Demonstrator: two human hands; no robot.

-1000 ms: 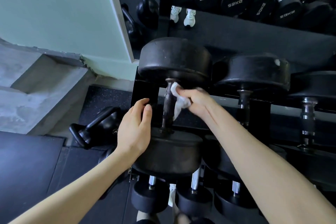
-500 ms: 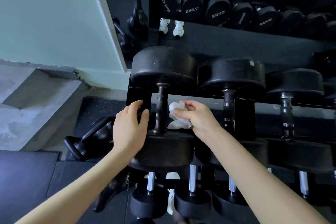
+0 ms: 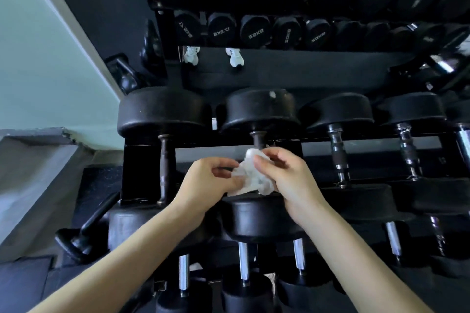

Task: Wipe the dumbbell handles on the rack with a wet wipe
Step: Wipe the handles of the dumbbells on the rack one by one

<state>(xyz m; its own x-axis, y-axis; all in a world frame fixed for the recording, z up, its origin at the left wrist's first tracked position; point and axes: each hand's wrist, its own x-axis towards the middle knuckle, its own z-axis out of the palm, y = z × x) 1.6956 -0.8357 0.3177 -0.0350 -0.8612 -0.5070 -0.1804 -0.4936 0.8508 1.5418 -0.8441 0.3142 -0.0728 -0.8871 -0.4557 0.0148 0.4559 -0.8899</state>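
Observation:
A crumpled white wet wipe point(image 3: 250, 179) is pinched between both hands in front of the second dumbbell's handle point(image 3: 258, 140), of which only the top shows. My left hand point(image 3: 206, 183) grips the wipe's left edge. My right hand point(image 3: 287, 180) holds its right side, fingers curled over it. The leftmost dumbbell's dark handle point(image 3: 165, 168) stands bare, left of my left hand. Two chrome handles point(image 3: 338, 157) point(image 3: 407, 152) stand to the right on the black rack point(image 3: 150, 150).
Smaller dumbbells with chrome handles point(image 3: 243, 264) sit on the rack's lower tier below my wrists. A mirror behind reflects rows of dumbbells point(image 3: 256, 32). A kettlebell point(image 3: 81, 236) lies on the floor at left, next to a grey step point(image 3: 30, 185).
Both hands left the leftmost dumbbell and moved right to the second one. My left hand came off the weight head and took hold of the wipe. The view shifted right.

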